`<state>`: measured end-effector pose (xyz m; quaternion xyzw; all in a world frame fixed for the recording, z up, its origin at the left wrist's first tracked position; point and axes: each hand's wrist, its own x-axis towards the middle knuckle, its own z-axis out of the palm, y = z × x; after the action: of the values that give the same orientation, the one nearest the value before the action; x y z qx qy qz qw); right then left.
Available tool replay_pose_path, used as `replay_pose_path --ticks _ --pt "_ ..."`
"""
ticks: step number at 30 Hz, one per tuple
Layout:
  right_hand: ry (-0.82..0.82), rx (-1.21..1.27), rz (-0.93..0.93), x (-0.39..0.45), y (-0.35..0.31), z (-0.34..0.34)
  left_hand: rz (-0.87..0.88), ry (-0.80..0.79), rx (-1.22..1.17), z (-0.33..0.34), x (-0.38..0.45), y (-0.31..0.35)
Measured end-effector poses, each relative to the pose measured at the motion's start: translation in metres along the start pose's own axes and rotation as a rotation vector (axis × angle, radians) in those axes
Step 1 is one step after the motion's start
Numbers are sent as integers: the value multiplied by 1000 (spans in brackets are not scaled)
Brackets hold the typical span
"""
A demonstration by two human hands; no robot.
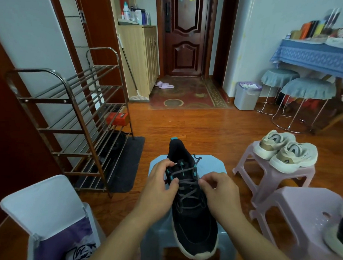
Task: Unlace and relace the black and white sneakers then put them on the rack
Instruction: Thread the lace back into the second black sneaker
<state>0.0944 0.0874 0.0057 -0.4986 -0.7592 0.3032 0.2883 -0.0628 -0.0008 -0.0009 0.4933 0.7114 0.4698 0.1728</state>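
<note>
Both hands' grips pinch the thin, limp grey lace (pixel 185 181) of a light, soft black mesh sneaker (pixel 192 217), left hand (pixel 161 186) at the upper eyelets, right hand (pixel 218 188) opposite.

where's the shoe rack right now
In the head view, the metal shoe rack stands at left against the wall, left of the black sneaker on the blue stool.
</note>
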Motion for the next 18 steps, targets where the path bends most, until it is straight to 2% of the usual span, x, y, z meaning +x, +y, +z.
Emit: replay_pose_path --ticks 7,14,18 --pt "-32 47 9 0 -7 1 10 -18 13 -1 1 -5" --pt "19 264 155 0 -14 6 6 -19 14 0 0 -5" --pt "-6 284 193 -1 -14 7 0 -26 22 -1 0 -7"
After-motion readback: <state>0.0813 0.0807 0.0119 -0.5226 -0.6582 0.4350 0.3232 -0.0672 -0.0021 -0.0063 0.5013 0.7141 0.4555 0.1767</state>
